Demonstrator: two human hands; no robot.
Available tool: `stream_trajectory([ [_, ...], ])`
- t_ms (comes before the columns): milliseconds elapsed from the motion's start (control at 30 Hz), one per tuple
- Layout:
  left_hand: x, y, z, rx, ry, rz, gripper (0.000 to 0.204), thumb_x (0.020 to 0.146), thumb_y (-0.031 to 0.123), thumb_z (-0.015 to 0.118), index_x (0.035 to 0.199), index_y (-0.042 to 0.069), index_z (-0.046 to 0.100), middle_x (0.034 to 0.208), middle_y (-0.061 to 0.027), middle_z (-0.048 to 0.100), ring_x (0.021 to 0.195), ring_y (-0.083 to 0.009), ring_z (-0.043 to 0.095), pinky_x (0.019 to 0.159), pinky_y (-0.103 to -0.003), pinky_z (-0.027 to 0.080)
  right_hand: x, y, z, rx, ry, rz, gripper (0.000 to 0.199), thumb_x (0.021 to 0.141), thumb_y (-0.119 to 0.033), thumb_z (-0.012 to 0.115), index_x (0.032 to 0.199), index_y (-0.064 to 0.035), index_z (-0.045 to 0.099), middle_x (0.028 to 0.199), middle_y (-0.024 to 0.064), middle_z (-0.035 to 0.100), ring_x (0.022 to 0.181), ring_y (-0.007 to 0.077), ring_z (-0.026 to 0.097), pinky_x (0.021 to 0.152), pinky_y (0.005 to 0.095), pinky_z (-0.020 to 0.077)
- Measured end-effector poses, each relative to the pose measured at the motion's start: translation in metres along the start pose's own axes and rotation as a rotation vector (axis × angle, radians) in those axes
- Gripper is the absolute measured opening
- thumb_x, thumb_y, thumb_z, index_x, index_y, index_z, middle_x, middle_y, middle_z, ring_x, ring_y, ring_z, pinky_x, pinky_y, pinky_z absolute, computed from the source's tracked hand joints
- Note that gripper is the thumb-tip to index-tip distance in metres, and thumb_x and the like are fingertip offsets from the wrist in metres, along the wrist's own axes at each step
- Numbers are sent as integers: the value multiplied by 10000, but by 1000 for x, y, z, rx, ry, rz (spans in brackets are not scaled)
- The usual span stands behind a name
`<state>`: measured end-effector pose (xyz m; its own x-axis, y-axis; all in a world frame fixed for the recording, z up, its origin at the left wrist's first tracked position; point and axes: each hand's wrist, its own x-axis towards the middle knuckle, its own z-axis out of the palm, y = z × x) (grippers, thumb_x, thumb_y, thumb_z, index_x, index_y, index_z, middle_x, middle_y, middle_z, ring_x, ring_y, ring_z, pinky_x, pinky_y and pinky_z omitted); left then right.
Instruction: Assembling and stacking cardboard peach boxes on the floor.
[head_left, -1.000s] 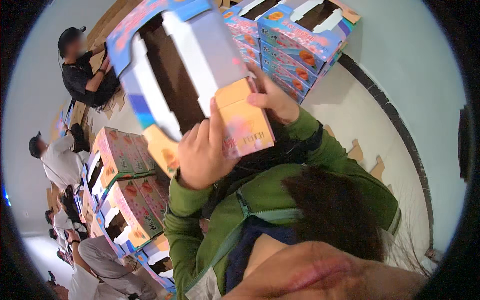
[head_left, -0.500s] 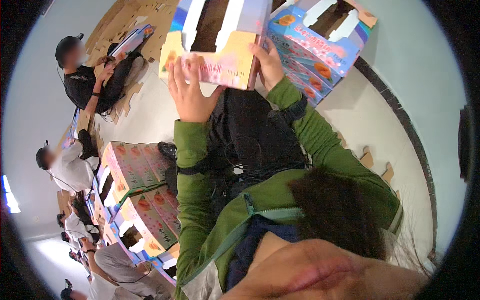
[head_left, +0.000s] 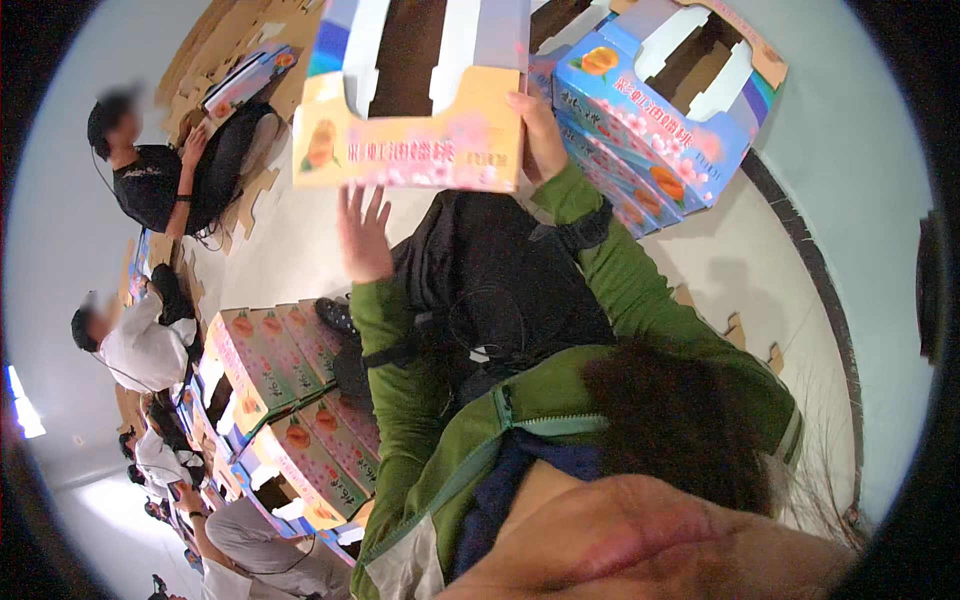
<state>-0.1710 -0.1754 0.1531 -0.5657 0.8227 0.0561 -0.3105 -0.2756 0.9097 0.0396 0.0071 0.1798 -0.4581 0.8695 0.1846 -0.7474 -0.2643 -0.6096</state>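
A cardboard fruit box [head_left: 420,150], its near end yellow with a printed peach and pink blossoms, is held up in front of me. White flaps border the long opening in its top. My right hand [head_left: 541,138] grips the right side of this box, thumb at the corner and the other fingers partly hidden. Under the lower left edge, my left hand [head_left: 364,238] is open with fingers spread, the tips close to or touching the edge. Just right of the held box is a stack of similar boxes, topped by a blue-ended box [head_left: 640,110].
More stacked boxes [head_left: 265,360] stand on the floor to my left. Beyond them, several people [head_left: 155,180] sit among flat cardboard pieces [head_left: 200,60]. Cardboard scraps [head_left: 736,328] lie near the right wall [head_left: 850,150]. My legs [head_left: 500,270] are below the held box.
The held box has shifted slightly left, and its near end shows more fully. My left hand has come off that end face and dropped below it. My right hand keeps its grip.
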Motion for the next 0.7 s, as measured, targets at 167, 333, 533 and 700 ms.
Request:
stream_trajectory([
  [167,-17,33,-44,-794,-271,-66,979,791,783,450,1407,29,354,1406,-182,409,1289,-381,393,1105,-514,286,-3,-21,-48,89,30,466,251,797,-137,623,994,19,622,997,125,642,863,157,621,790,296,508],
  [333,-17,47,-83,-412,110,-75,944,812,758,459,1406,29,372,1384,-137,457,1238,-342,447,1078,-480,323,23,56,-70,-103,481,226,97,705,-87,667,769,-15,668,927,103,671,764,138,630,710,290,518],
  [533,-14,65,-157,-303,233,52,760,904,635,449,1404,66,396,1358,-93,498,1208,-276,486,1037,-440,372,5,41,-74,-114,-232,1073,387,832,-329,601,1077,-30,612,905,113,679,724,175,647,676,328,531],
  [700,-42,87,-167,-195,406,-42,1004,779,720,566,1419,-11,314,1396,-160,446,1261,-321,438,1080,-455,327,8,38,-59,-285,-282,1318,467,846,-420,573,1076,-14,599,907,143,682,716,195,661,645,327,538],
])
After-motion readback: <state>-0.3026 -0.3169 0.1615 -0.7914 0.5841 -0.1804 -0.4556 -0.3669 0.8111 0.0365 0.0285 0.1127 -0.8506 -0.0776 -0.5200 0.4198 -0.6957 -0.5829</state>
